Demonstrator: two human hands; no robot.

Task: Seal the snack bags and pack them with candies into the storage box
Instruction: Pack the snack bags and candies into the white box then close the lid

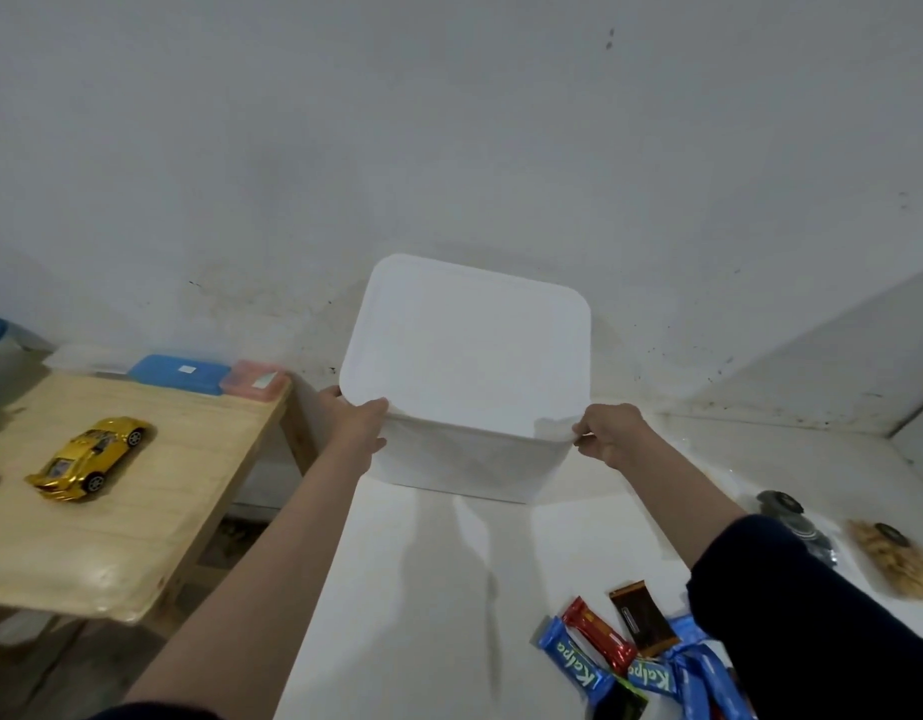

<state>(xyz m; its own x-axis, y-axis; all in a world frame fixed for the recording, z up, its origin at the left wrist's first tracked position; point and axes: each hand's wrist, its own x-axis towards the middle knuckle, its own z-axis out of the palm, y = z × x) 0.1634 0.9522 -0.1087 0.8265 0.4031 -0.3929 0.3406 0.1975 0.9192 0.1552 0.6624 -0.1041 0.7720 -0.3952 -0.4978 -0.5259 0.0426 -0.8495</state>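
1. White counter (423, 589): bears the storage box at its far end, against the wall; stretches from the box back toward the camera.
2. Storage box (459, 454): white, lid (464, 340) on it, raised or tilted at the near edge by the look of it; cannot tell whether fully seated. Gripped from both sides.
3. Left hand (353, 420): at the box's near left corner, thumb over the lid edge, fingers curled round the side.
4. Right hand (607, 433): at the box's near right corner, fingertips pinching the lid edge.
5. Snack bag (896, 563): clear, with pale brown pieces, well to the right of the box and nearer the camera; dark round object on or beside it, too blurred to name. Sealed or not: cannot tell.
6. Candies (620, 662): blue, red and brown wrapped bars in a loose heap, well in front of the box, to its right.
7. Step in hand, as judged: opening the box, nothing packed yet as far as visible.
8. Next move calls for: lifting the lid evenly with both hands, setting it down clear of the candies, leaving the box mouth free.
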